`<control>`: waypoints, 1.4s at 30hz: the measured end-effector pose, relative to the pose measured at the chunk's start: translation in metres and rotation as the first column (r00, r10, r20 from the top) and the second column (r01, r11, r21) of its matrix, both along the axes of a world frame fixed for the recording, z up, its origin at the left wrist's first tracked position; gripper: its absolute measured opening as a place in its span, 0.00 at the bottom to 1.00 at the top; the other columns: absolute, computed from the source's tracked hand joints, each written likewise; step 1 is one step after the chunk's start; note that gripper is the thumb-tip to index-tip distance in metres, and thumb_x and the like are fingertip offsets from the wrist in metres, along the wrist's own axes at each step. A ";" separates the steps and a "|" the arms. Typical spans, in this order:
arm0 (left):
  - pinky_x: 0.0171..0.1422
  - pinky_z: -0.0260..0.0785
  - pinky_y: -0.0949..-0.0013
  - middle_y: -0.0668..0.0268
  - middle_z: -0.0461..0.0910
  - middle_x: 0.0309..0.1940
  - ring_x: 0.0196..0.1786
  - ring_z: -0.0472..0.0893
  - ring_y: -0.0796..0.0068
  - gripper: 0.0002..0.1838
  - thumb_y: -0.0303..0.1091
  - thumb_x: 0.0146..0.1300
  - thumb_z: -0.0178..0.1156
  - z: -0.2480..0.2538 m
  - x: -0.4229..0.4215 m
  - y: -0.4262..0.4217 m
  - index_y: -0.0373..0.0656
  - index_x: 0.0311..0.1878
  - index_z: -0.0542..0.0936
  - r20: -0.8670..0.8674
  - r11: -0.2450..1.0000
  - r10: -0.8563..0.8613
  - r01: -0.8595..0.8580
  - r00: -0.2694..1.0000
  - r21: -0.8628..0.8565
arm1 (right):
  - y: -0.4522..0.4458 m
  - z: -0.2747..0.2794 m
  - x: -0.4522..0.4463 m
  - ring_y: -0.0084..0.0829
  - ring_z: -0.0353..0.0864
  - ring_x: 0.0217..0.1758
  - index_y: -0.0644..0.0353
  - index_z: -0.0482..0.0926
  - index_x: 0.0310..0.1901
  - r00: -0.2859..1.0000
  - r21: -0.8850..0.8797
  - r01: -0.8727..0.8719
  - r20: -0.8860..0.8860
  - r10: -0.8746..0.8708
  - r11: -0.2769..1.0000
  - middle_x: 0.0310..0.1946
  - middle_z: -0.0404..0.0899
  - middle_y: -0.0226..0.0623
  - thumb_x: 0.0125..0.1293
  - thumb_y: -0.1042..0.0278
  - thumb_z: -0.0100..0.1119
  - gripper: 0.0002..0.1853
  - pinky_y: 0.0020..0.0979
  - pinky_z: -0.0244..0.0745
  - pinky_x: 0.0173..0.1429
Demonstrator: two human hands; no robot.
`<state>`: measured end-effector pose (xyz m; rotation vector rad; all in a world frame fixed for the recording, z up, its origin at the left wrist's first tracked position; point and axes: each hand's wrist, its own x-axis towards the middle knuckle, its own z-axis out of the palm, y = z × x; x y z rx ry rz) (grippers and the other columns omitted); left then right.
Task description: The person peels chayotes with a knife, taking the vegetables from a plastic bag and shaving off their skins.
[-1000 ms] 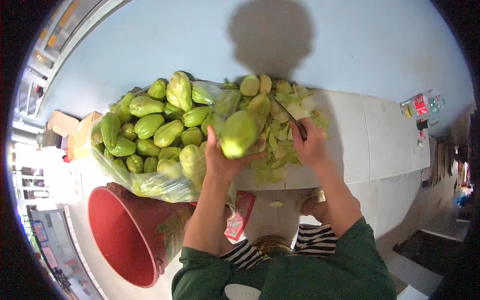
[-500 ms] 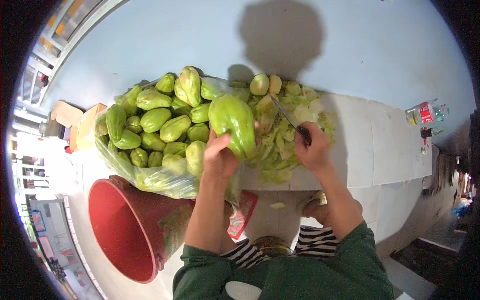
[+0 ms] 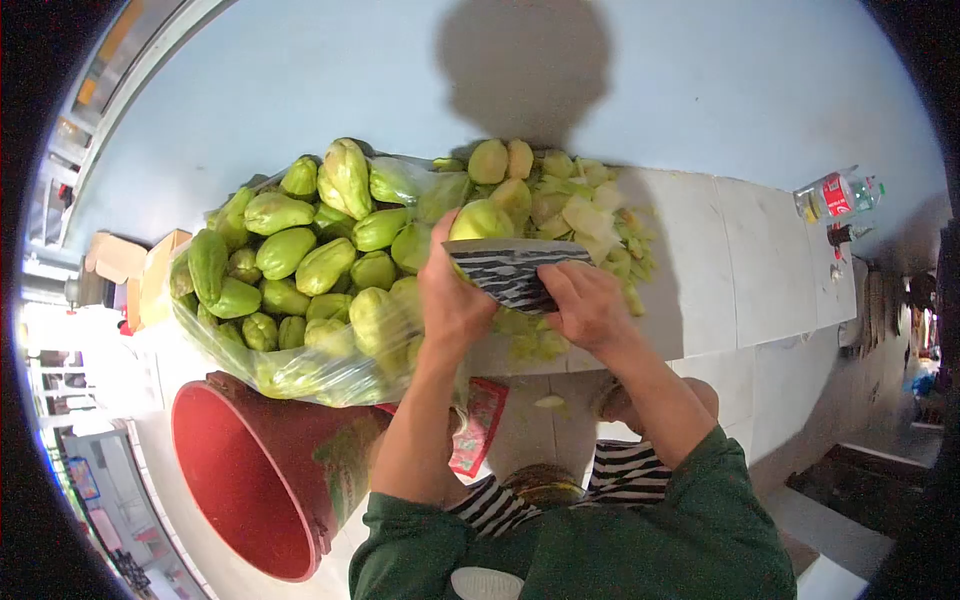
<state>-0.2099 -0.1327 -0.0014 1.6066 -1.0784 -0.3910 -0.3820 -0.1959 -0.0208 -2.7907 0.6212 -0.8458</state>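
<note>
Holding chayote [image 3: 481,221] in curled left hand [image 3: 450,305], knife [image 3: 505,272] in closed right hand [image 3: 592,308]; apparently peeling beside left hand, needing shallow, controlled strokes.

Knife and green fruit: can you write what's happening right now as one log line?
left hand: holds green fruit | right hand: holds knife, partly hiding fruit | bag: more fruit | peels: on counter

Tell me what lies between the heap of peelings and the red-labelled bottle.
Bare white tiles, shadowed beside the peelings, run up to the bottle in the head view.
</note>
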 end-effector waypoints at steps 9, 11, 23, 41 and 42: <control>0.53 0.71 0.70 0.58 0.81 0.45 0.46 0.80 0.70 0.34 0.27 0.49 0.69 -0.007 0.001 -0.002 0.40 0.62 0.67 -0.005 0.998 -0.048 0.048 0.999 0.030 | -0.002 0.002 0.000 0.36 0.81 0.33 0.56 0.74 0.46 0.995 -0.037 -0.059 0.076 0.062 0.998 0.32 0.78 0.32 0.49 0.67 0.61 0.20 0.37 0.77 0.37; 0.53 0.71 0.70 0.58 0.81 0.45 0.46 0.80 0.70 0.34 0.27 0.49 0.69 -0.007 0.001 -0.002 0.40 0.61 0.67 -0.002 0.999 -0.048 0.048 0.999 0.025 | -0.003 0.003 0.001 0.37 0.81 0.32 0.56 0.74 0.42 0.988 -0.044 -0.067 0.135 0.072 0.997 0.30 0.78 0.32 0.50 0.66 0.60 0.16 0.38 0.76 0.33; 0.56 0.71 0.69 0.59 0.81 0.46 0.49 0.80 0.71 0.40 0.23 0.38 0.73 0.007 0.009 0.001 0.38 0.60 0.68 -0.097 0.996 -0.087 0.090 0.991 0.026 | -0.010 0.003 0.000 0.34 0.80 0.28 0.56 0.73 0.36 0.998 -0.115 0.043 0.042 -0.038 0.992 0.25 0.75 0.31 0.52 0.66 0.57 0.10 0.35 0.73 0.29; 0.62 0.67 0.63 0.60 0.75 0.53 0.55 0.75 0.66 0.45 0.30 0.36 0.69 -0.013 0.043 0.012 0.36 0.64 0.66 -0.811 0.918 -0.382 0.282 0.444 -0.278 | -0.034 -0.008 -0.002 0.51 0.81 0.31 0.57 0.73 0.44 0.926 0.418 0.338 0.011 -0.377 0.843 0.26 0.79 0.50 0.55 0.68 0.60 0.14 0.49 0.75 0.36; 0.58 0.70 0.63 0.61 0.76 0.50 0.52 0.77 0.65 0.42 0.32 0.39 0.70 -0.014 0.045 0.011 0.35 0.63 0.68 -0.857 0.907 -0.408 0.249 0.314 -0.341 | -0.034 -0.007 -0.004 0.51 0.81 0.31 0.57 0.73 0.44 0.929 0.410 0.329 0.019 -0.369 0.850 0.26 0.79 0.50 0.55 0.68 0.60 0.14 0.49 0.75 0.36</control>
